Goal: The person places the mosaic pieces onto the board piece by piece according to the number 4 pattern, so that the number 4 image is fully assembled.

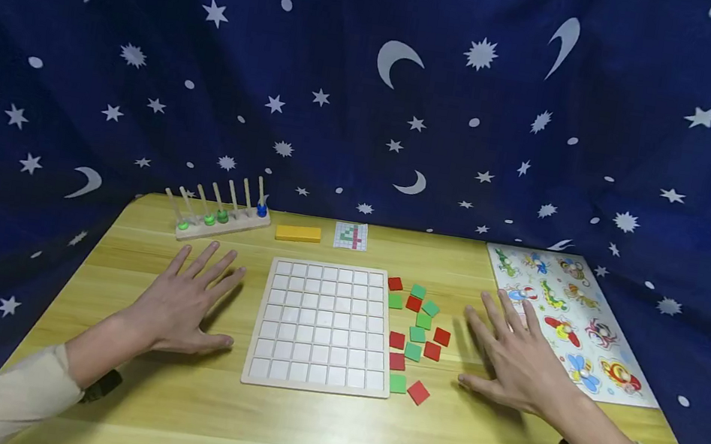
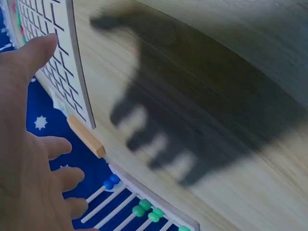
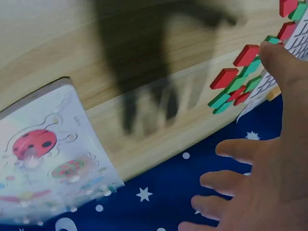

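Observation:
My left hand [image 1: 185, 308] hovers over the table with fingers spread, left of a white grid board [image 1: 323, 327] in a pale wooden frame. On the other side, my right hand [image 1: 517, 355] is spread out too, between the loose tiles and an insect picture board [image 1: 575, 329]. Neither hand holds anything; both cast shadows on the wood in the wrist views. Several red tiles [image 1: 418, 392] and green tiles [image 1: 413, 352] lie scattered along the grid board's right edge. Every square of the board shows white.
At the back left stands a wooden peg rack [image 1: 225, 225] with green and blue beads on some upright pegs. Beside it lie a yellow-orange block [image 1: 298, 234] and a small card [image 1: 350, 236] with a coloured grid pattern. A dark blue curtain [image 1: 350, 62] with moons and stars hangs behind the table.

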The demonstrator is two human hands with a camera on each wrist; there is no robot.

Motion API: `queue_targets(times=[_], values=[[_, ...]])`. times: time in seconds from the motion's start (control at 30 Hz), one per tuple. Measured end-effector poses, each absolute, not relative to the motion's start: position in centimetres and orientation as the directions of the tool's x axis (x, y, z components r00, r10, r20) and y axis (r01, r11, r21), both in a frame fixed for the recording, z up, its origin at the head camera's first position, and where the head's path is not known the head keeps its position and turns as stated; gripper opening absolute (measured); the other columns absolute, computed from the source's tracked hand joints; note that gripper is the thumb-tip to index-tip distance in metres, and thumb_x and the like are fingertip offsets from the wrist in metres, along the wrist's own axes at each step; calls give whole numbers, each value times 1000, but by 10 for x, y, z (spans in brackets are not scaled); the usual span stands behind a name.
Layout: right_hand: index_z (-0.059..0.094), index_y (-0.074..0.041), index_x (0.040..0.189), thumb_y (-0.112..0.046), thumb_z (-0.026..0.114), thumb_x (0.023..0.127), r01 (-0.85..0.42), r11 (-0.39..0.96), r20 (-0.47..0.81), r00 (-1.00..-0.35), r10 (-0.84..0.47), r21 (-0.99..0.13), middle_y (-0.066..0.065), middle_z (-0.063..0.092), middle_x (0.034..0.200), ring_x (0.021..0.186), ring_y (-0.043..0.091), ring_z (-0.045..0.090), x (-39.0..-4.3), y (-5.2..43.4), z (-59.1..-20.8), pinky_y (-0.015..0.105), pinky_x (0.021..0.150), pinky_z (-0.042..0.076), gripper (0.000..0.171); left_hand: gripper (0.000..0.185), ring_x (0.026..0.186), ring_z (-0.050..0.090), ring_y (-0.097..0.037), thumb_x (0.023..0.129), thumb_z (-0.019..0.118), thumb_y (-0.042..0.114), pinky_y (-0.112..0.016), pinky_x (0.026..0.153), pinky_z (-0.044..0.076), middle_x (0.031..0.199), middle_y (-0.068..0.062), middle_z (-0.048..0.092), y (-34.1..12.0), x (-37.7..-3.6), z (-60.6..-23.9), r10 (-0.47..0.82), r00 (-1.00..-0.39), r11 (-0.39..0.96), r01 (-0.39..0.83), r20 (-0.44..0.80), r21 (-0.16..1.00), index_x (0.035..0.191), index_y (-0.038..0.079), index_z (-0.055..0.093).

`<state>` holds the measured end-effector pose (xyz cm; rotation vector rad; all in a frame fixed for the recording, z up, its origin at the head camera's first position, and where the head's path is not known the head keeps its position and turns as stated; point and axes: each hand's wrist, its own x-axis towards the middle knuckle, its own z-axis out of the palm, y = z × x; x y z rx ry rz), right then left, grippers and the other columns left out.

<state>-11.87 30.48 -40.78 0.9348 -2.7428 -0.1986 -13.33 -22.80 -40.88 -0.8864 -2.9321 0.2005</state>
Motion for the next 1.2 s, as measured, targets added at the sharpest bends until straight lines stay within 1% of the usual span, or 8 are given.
queue_targets(times=[0.13,0.23,0.3,0.43,0.57,0.8,1.0,1.2], values=[[53,3,140,-58,75,79,-601,794,194,-771,-606,91,31,47,144,132,49,44,-128,301,-410,65,104,36,89,107,147,18,-46,77,66,75,-68,113,14,161,-20,26,-228,-135,-413,579,-815,814,578,8,-51,154,8,38],[58,4,135,-43,78,83,-589,806,228,-794,-563,-59,26,62,129,117,43,60,-138,296,-415,58,90,51,73,105,146,21,-46,79,70,69,-70,111,18,160,-19,27,-227,-136,-420,602,-798,796,599,-18,87,155,6,34],[62,3,131,-35,78,84,-561,816,242,-819,-521,-140,22,67,121,109,39,65,-145,293,-420,55,82,55,63,105,146,21,-45,80,72,65,-70,111,19,160,-19,29,-228,-136,-424,602,-798,790,591,-27,165,156,6,33],[69,1,120,-25,77,86,-517,821,239,-852,-466,-244,16,72,111,101,33,69,-159,283,-427,52,79,56,43,103,145,24,-45,78,77,60,-68,111,22,159,-18,32,-228,-138,-433,579,-815,791,557,-13,253,156,6,34],[73,0,108,-20,77,86,-499,814,225,-865,-449,-296,12,73,102,93,30,70,-172,270,-431,49,79,55,31,103,144,28,-45,76,80,56,-65,111,26,158,-17,34,-226,-139,-441,574,-819,775,541,-7,328,155,7,36],[75,-2,106,-19,79,84,-447,840,162,-894,-417,-308,9,72,96,84,25,68,-186,258,-430,44,71,54,27,105,145,26,-44,75,80,61,-68,111,22,160,-14,31,-220,-141,-451,579,-815,758,536,-5,372,157,12,35],[75,-3,101,-20,78,84,-435,845,121,-900,-419,-312,5,68,83,67,15,56,-195,251,-428,35,59,48,24,105,147,22,-41,74,80,62,-73,109,16,162,-9,29,-217,-144,-454,567,-823,763,508,-35,400,157,16,35],[76,-4,97,-19,81,83,-423,855,104,-905,-412,-301,3,65,79,65,14,55,-201,250,-428,34,58,47,21,100,148,16,-42,76,80,57,-75,109,12,163,-5,27,-215,-147,-453,577,-814,753,500,-64,429,156,16,37]])
